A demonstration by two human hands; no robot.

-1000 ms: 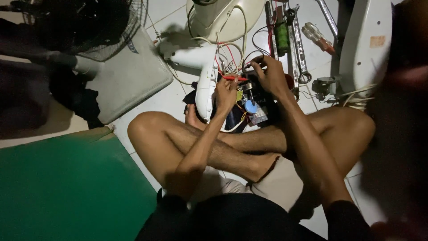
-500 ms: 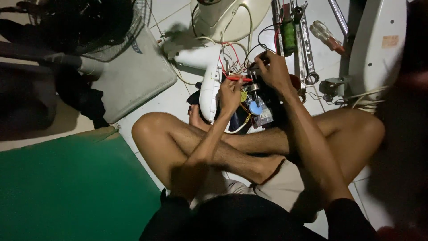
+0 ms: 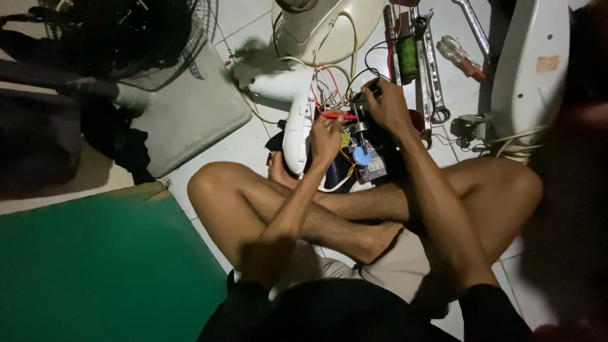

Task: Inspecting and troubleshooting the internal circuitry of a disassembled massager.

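Note:
I sit cross-legged on a tiled floor over an opened fan motor (image 3: 370,152) with a blue round part and loose red and white wires. My left hand (image 3: 326,134) grips a thin red-handled tool (image 3: 339,116), its tip pointing right into the motor. My right hand (image 3: 387,106) is closed on the motor's dark top, holding it steady. A white plastic fan housing (image 3: 294,120) lies just left of the motor.
Wrenches (image 3: 432,69) and a green-handled screwdriver (image 3: 407,57) lie on the floor beyond the motor. A round cream fan base (image 3: 329,31) sits at the top, a black fan grille (image 3: 126,38) on a grey slab at upper left, a white fan part (image 3: 529,69) at right, a green mat (image 3: 95,266) at lower left.
Both hands stay on the motor; the view has shifted slightly and the left hand has edged the red tool toward the motor.

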